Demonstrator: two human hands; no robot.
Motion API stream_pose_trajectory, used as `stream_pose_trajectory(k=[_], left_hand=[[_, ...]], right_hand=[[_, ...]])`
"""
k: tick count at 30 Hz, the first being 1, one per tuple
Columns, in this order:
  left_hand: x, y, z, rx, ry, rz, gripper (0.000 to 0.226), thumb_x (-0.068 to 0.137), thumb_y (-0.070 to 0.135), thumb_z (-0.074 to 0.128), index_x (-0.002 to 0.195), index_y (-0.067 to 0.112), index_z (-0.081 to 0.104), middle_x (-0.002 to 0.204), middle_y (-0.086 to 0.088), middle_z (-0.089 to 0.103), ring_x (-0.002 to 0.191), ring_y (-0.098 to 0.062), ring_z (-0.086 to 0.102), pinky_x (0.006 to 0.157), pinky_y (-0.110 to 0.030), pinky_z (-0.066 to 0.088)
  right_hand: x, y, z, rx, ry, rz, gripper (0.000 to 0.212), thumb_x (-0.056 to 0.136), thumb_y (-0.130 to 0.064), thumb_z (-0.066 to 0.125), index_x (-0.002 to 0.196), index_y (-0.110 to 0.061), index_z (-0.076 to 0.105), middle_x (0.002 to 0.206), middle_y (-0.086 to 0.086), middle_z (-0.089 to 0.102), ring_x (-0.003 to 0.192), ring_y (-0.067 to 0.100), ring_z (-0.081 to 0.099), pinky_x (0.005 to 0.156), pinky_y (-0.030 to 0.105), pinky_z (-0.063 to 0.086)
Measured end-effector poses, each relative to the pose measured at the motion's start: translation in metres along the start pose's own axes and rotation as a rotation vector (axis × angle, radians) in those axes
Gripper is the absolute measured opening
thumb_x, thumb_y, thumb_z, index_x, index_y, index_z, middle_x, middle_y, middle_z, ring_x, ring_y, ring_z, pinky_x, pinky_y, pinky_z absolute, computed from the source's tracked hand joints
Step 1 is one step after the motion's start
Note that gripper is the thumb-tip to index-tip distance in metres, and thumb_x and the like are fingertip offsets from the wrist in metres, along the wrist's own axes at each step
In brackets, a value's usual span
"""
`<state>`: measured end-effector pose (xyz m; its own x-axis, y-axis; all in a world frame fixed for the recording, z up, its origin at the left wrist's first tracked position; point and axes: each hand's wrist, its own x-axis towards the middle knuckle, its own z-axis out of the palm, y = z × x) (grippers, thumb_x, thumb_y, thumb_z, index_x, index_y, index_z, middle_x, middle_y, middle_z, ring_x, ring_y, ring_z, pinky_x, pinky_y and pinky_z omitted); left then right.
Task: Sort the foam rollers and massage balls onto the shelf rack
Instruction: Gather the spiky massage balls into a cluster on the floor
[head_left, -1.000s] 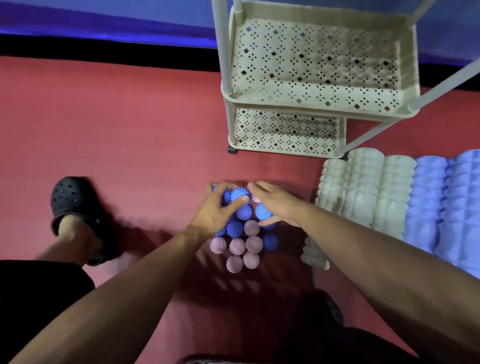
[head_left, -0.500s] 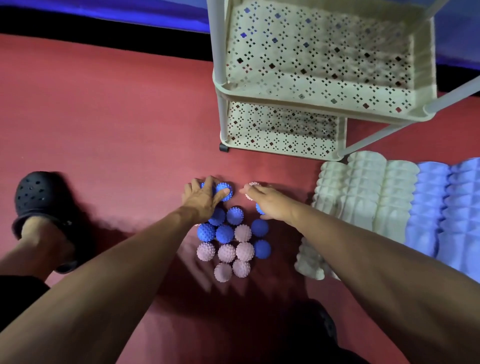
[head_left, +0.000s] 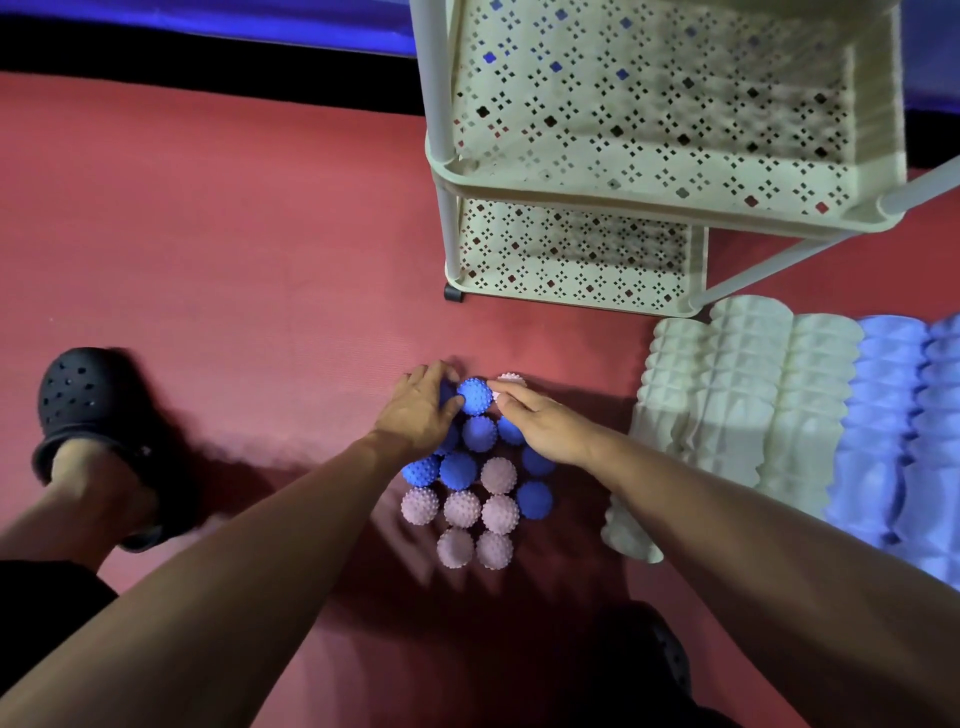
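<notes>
1. The left hand (head_left: 421, 410) lies over the far left corner of a cluster of spiky massage balls on the red mat (head_left: 234, 249). Its fingers curl down around a dark blue ball that is mostly hidden beneath them, and its thumb touches the blue ball (head_left: 475, 396) at the far edge of the cluster.
2. The right hand (head_left: 540, 423) reaches in from the right with fingers fairly straight and close together, its fingertips resting on a pink ball (head_left: 511, 381) at the far edge, just right of that blue ball. Whether it actually grasps anything under the palm, I cannot tell.
3. Nearer the person, the rest of the cluster sits packed together: blue balls (head_left: 458, 470) toward the far and right sides, pink balls (head_left: 462, 509) in the near rows, most touching their neighbours.
4. The cream shelf rack (head_left: 571, 195) stands beyond the balls, with 2 perforated tiers visible, both bare of balls and rollers.
5. To the right of the balls, white foam rollers (head_left: 748, 384) lie side by side on the mat, with blue foam rollers (head_left: 888, 415) just beside them further right. Another white roller (head_left: 631, 525) lies nearer, partly under the right forearm.
6. A foot in a black clog (head_left: 78, 400) rests on the mat well to the left.
</notes>
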<state>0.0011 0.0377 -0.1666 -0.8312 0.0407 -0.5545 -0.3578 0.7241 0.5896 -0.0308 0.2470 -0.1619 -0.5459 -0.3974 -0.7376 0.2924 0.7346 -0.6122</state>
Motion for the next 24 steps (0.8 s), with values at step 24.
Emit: stream_pose_trajectory(k=[24], left_hand=[[-0.013, 0.014, -0.006, 0.115, -0.126, -0.015, 0.057, 0.102, 0.039, 0.048, 0.155, 0.026, 0.031, 0.159, -0.003, 0.028, 0.144, -0.028, 0.024, 0.118, -0.029, 0.017]], right_hand=[[-0.009, -0.010, -0.010, -0.149, 0.134, -0.042, 0.032, 0.102, -0.032, 0.052, 0.132, -0.026, 0.060, 0.134, -0.002, 0.038, 0.114, 0.018, 0.058, 0.112, 0.034, 0.037]])
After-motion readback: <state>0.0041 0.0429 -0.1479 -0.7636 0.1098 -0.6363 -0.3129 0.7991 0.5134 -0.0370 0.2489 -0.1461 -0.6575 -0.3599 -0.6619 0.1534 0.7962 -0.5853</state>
